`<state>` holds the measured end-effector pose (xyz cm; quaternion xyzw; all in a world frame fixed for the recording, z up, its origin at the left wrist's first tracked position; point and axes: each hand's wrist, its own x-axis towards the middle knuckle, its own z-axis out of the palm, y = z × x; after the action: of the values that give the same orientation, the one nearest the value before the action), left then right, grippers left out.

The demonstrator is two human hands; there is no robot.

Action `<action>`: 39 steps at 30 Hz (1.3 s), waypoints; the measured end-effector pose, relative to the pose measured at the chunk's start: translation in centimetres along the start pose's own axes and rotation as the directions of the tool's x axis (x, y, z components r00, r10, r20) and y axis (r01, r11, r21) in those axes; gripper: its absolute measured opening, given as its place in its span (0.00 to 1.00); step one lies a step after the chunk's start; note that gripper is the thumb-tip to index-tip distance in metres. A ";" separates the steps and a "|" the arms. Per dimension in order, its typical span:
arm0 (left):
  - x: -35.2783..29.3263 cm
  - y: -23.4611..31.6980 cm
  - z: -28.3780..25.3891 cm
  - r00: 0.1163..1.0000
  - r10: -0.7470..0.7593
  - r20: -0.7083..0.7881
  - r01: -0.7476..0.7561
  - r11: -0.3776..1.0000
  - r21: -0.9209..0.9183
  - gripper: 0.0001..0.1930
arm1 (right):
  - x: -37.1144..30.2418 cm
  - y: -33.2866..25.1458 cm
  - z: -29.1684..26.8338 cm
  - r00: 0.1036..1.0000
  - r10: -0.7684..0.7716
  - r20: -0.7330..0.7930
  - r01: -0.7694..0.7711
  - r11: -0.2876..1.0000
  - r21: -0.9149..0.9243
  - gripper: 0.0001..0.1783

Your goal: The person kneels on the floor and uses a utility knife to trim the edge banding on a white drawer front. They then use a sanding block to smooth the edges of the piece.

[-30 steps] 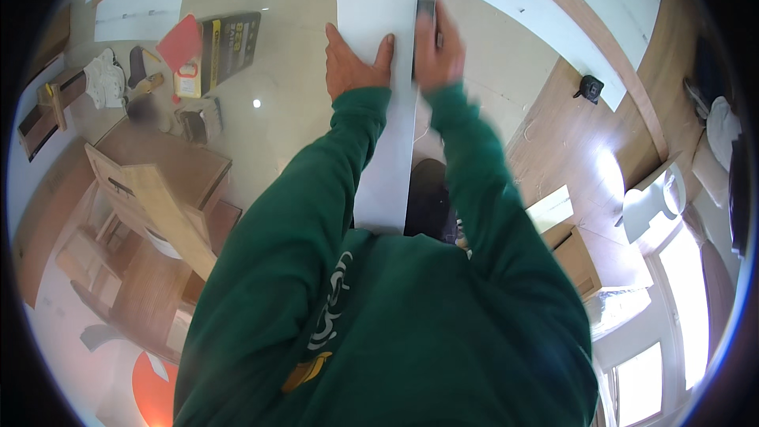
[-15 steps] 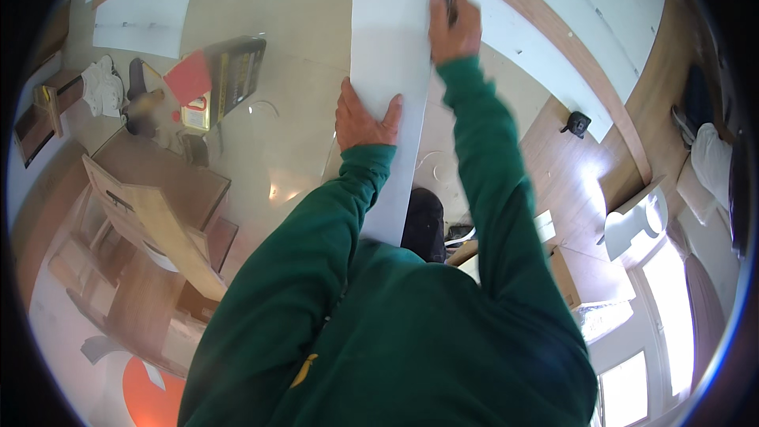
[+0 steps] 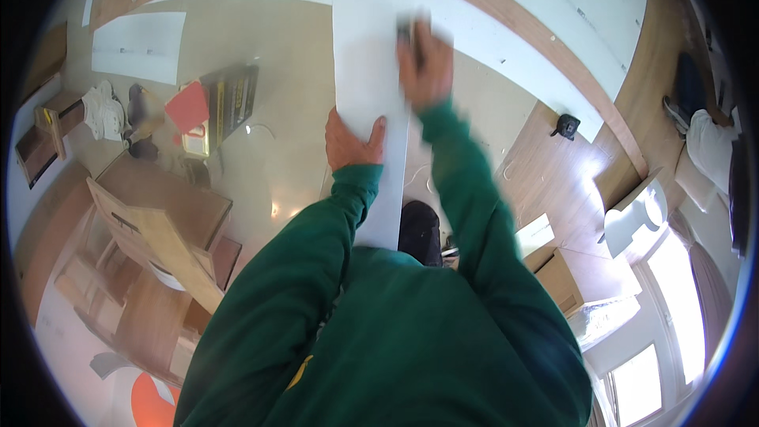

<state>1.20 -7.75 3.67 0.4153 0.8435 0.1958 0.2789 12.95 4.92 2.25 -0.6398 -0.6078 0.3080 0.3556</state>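
A long narrow white board (image 3: 368, 55) runs from close to my body out to the white panels ahead. My left hand (image 3: 352, 142) grips it about midway, fingers at the left edge and thumb lying across its face. My right hand (image 3: 427, 71), smeared by motion, is closed around a small dark block-shaped tool (image 3: 405, 32). That tool is at the board's right edge, toward the far end. The blur hides its exact kind and whether it touches the edge.
Long white panels (image 3: 585, 8) with a wooden strip (image 3: 522, 12) curve across the far side. A small black device (image 3: 565, 126) rests at the right. Wooden furniture (image 3: 158, 213) stands left, near white gloves (image 3: 101, 109). A person in light trousers (image 3: 709, 150) is at far right.
My right hand and its dark tool have come nearer along the board's right edge. In the picture, the board's far end and my left hand sit slightly lower and further left.
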 end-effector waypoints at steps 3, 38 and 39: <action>-0.3 -0.1 -0.2 0.999 0.036 -0.038 -0.035 0.999 0.016 0.44 | -10.8 -0.9 -1.6 1.000 0.003 0.017 -0.003 1.000 0.010 0.34; -0.6 0.4 -0.5 0.997 0.035 -0.062 -0.038 0.998 -0.055 0.39 | 0.9 0.7 0.8 0.987 -0.004 -0.160 0.030 0.987 0.160 0.30; -0.2 1.0 -0.7 0.998 0.053 -0.032 -0.055 0.996 -0.064 0.39 | 5.4 1.3 1.0 0.985 -0.009 -0.175 0.027 0.994 0.102 0.31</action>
<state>1.47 -7.46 4.78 0.4257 0.8292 0.2369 0.2739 13.24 10.33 0.83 -0.6394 -0.5631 0.2791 0.4430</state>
